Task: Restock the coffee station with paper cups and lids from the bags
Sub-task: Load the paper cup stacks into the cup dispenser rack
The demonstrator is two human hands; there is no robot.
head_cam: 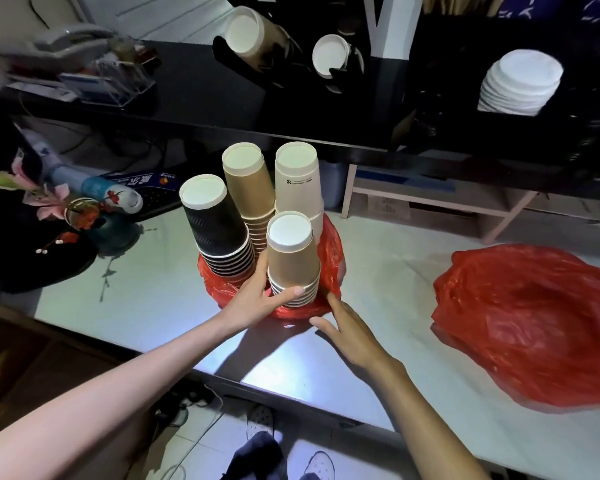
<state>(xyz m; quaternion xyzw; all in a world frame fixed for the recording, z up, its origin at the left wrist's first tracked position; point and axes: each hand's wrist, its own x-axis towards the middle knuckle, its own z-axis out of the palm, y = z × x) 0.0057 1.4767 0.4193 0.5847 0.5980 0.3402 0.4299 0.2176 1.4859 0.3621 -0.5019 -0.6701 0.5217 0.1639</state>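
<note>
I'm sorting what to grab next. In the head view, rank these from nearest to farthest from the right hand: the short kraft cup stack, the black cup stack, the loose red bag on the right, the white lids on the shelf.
From the right hand:
1. Short kraft cup stack, just up-left, in the left hand.
2. Black cup stack, farther left.
3. Loose red bag, on the right of the counter.
4. White lids, upper right on the shelf.

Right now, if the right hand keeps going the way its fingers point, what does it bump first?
Probably the crumpled red plastic bag under the cups: the right hand points up at it, fingertip nearly touching. Just beyond stands the short stack of tan paper cups, gripped by the left hand.
</note>
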